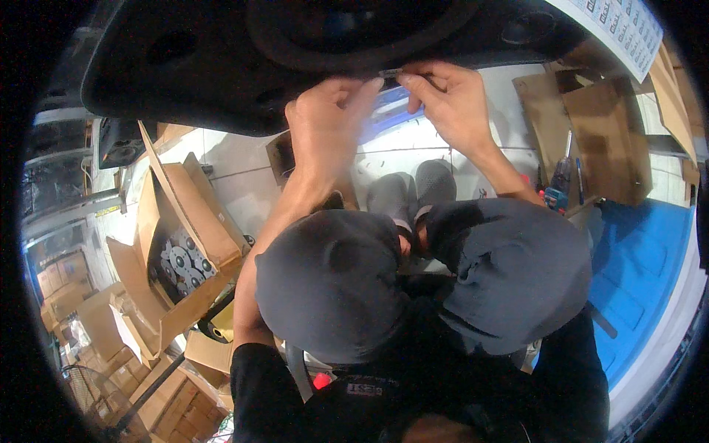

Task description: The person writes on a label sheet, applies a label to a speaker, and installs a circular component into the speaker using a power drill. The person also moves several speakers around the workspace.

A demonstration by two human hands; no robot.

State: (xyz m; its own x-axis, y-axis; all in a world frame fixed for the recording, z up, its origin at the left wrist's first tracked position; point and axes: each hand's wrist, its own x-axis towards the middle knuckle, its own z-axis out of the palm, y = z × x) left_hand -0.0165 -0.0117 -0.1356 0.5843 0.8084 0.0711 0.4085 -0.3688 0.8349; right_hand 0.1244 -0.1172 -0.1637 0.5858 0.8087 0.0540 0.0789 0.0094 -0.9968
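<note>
A large black panel [199, 81], shaped like a speaker cabinet with round recesses, spans the top of the head view. At its near edge both my hands meet around a small, light metallic-looking piece [390, 74], too small to name. My left hand [329, 125] is closed and partly smeared by motion, its fingertips at the left end of that piece. My right hand [454, 107] pinches at its right end, thumb and forefinger together against the panel's edge. What lies between the fingertips is mostly hidden.
Left of my knees stands an open carton [188, 199] with round black-and-white parts inside. Further boxes [159, 399] lie behind it. On the right are cardboard pieces [605, 140], a screwdriver [567, 148] and a blue plastic surface [642, 258]. A printed sheet [628, 29] hangs at upper right.
</note>
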